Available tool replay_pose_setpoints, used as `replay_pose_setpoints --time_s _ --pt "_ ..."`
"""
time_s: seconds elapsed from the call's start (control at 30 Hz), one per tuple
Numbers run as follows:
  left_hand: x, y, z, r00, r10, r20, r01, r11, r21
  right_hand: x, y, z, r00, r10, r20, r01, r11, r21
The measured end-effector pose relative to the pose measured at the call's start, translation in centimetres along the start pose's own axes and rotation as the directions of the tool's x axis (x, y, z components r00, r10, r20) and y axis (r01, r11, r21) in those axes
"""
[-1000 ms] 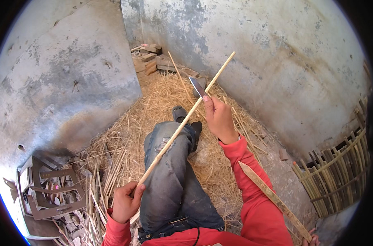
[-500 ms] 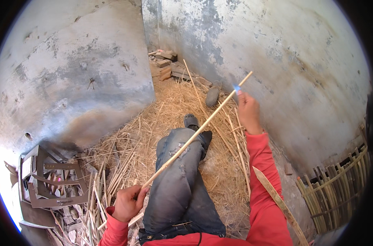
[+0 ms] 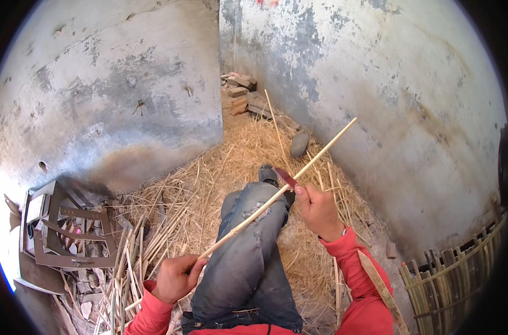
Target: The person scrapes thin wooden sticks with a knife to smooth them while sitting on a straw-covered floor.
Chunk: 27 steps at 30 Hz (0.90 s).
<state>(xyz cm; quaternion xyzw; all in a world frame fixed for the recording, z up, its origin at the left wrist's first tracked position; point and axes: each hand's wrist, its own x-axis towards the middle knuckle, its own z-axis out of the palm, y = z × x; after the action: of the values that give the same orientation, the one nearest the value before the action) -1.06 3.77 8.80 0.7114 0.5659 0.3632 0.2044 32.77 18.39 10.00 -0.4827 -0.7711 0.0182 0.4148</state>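
Note:
A long, pale, peeled-looking stick (image 3: pixel 258 213) slants across my legs, its far end up and to the right. My left hand (image 3: pixel 178 276) is closed around its near end, thumb along the top. My right hand (image 3: pixel 319 210) grips a knife (image 3: pixel 286 177); its dark reddish blade lies across the stick beyond the middle, and the handle is hidden in the fist. Whether the edge bites into the stick I cannot tell. Under the stick are my legs in worn jeans (image 3: pixel 237 279), stretched out over straw and shavings (image 3: pixel 248 134).
A broken wooden frame (image 3: pixel 75 261) stands at the left beside a heap of split sticks (image 3: pixel 125 268). Bricks (image 3: pixel 240 92) and a stone (image 3: pixel 299 144) lie near the wall corner. A slatted bamboo panel (image 3: pixel 455 273) leans at the right; a flat slat (image 3: pixel 379 285) crosses my right forearm.
My right hand has drawn the knife back along the stick, from near its far end toward me. My left hand keeps its grip on the near end. The view has shifted slightly.

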Motion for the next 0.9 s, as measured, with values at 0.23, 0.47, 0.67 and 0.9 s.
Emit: replay_pose_setpoints --time_s 0.23,0.47,0.67,0.9 --pt "-0.4 -0.5 0.3 0.999 0.022 0.028 -0.024 0.998 0.063 3.8 5.3 -3.6 0.975 0.151 -0.160 -0.164 0.984 -0.071" --pt "-0.7 -0.3 0.7 0.996 0.054 -0.066 -0.044 0.990 0.134 -1.2 -0.5 1.3 0.986 0.153 -0.069 -0.154 0.988 -0.013" --pt "-0.6 -0.1 0.6 0.988 0.114 -0.105 -0.098 0.984 0.151 0.8 2.1 -1.7 0.973 0.218 -0.071 -0.218 0.976 0.008" --pt "-0.3 0.7 1.4 0.993 0.058 -0.105 -0.048 0.994 0.093 -1.8 -1.4 1.4 0.993 0.113 0.040 -0.114 0.993 0.034"
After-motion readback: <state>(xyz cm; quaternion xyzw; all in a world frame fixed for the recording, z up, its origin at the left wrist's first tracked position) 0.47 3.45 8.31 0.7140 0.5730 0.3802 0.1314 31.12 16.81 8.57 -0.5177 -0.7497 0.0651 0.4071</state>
